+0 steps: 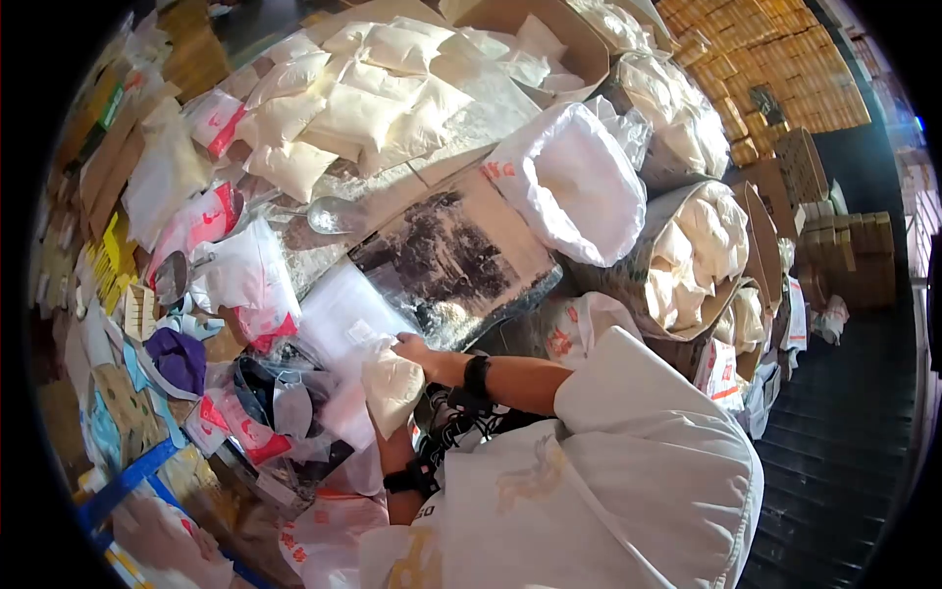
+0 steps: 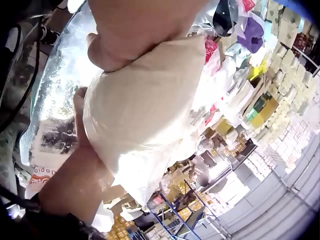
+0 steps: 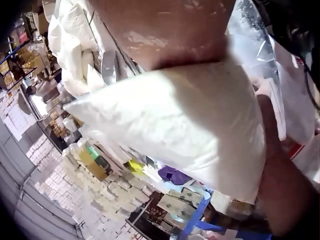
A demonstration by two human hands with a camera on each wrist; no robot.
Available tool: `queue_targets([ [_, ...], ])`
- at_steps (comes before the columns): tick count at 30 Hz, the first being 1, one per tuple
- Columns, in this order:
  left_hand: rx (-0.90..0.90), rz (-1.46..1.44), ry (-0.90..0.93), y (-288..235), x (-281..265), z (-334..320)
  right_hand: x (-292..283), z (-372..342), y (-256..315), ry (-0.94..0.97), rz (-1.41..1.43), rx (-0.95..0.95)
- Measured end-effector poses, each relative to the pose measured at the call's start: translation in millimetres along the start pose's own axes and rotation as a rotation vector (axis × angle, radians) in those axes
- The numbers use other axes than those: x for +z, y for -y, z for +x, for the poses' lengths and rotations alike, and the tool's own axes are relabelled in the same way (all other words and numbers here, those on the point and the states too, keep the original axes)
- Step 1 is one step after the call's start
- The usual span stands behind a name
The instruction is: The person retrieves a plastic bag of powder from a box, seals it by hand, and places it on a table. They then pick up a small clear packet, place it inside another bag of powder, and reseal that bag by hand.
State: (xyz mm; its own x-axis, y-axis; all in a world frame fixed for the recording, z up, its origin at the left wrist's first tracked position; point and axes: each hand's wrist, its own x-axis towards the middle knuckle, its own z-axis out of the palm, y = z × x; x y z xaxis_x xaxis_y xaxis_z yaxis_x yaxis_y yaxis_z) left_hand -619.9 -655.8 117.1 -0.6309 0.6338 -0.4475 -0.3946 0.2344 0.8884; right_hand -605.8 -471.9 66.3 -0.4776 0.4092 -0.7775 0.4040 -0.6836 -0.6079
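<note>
A filled cream-coloured packet [image 1: 392,386] is held between both hands, low in the middle of the head view. My right hand [image 1: 414,355] grips its upper edge; my left hand is hidden behind the packet there, with only the forearm showing. In the left wrist view my left hand [image 2: 135,32] grips one edge of the bulging packet [image 2: 142,107], and the right hand [image 2: 81,117] lies along another side. The right wrist view has my right hand [image 3: 165,32] on the packet's top edge [image 3: 170,120], with the left hand [image 3: 262,92] at its far side.
Clear plastic bags [image 1: 348,314] lie just beyond the hands. A powder-dusted dark surface [image 1: 442,255], an open white sack [image 1: 589,187] and a pile of filled packets [image 1: 363,103] stand farther off. Drums of packets [image 1: 697,255] are at right, a blue rail [image 1: 128,481] at lower left.
</note>
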Motion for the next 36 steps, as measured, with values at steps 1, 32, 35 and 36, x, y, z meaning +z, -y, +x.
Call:
queue_targets([
  [1, -0.023, -0.122, 0.013, 4, 3, 11, 0, 2, 6, -0.111, -0.213, -0.039],
  [32, -0.152, -1.037, -0.258, 61, -7, 69, -10, -13, 1, 0.066, -0.45, -0.403],
  [35, -0.259, -1.113, -0.334, 40, -7, 70, -3, -33, 8, 0.267, 0.109, -0.25],
  [36, -0.213, -1.028, -0.321, 35, -7, 70, -1, -36, 6, 0.27, 0.221, -0.223],
])
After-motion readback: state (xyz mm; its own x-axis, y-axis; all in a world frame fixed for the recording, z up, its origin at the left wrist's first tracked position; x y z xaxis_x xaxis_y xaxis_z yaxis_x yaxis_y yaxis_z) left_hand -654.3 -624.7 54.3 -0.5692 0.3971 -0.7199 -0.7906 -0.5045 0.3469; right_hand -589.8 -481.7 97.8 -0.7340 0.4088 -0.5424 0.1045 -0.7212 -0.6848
